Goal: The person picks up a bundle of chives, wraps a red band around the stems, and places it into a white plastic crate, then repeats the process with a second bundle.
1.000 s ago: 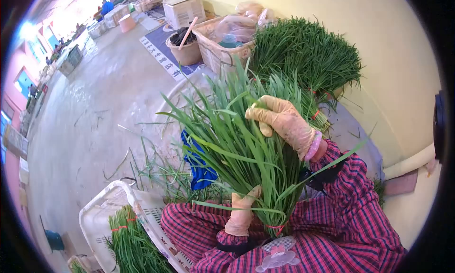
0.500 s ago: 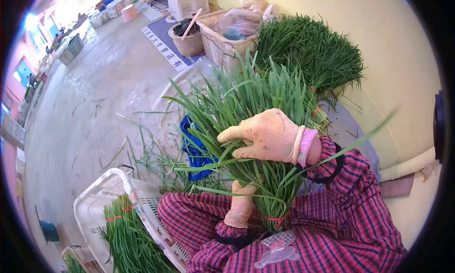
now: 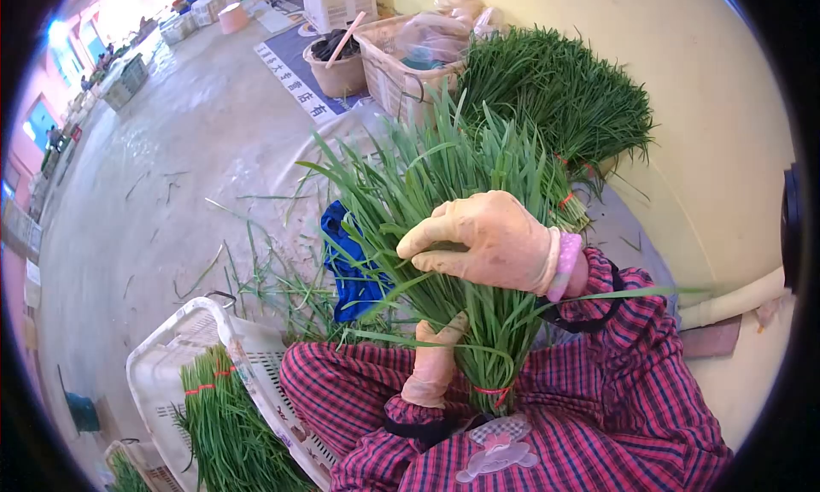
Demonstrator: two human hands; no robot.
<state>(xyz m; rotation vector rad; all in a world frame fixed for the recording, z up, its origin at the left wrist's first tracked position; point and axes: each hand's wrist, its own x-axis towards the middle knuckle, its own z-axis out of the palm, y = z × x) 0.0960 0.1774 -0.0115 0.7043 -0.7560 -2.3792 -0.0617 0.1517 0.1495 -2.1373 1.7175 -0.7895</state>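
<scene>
A large bunch of long green leaves (image 3: 491, 321), tied near its base with a red band (image 3: 491, 393), stands upright over my lap. My left hand (image 3: 436, 355), gloved, is wrapped round the lower left side of the bunch, its fingers partly hidden behind the stems. Across the front of the leaves lies my right hand (image 3: 487, 243), also gloved, with thumb and forefinger brought close together; a leaf seems to be between their tips. One long leaf (image 3: 632, 293) sticks out to the right past my sleeve.
A white plastic basket (image 3: 231, 338) with tied bunches stands at the lower left. Loose leaves and a blue cloth (image 3: 346, 266) lie on the floor. Behind are a pile of green bunches (image 3: 555, 90), a crate (image 3: 389, 78) and a bucket (image 3: 337, 75). A wall is on the right.
My right hand has turned slightly, and its thumb and forefinger have come nearer each other. The long leaf on the right has swung down. My left hand still holds the bunch.
</scene>
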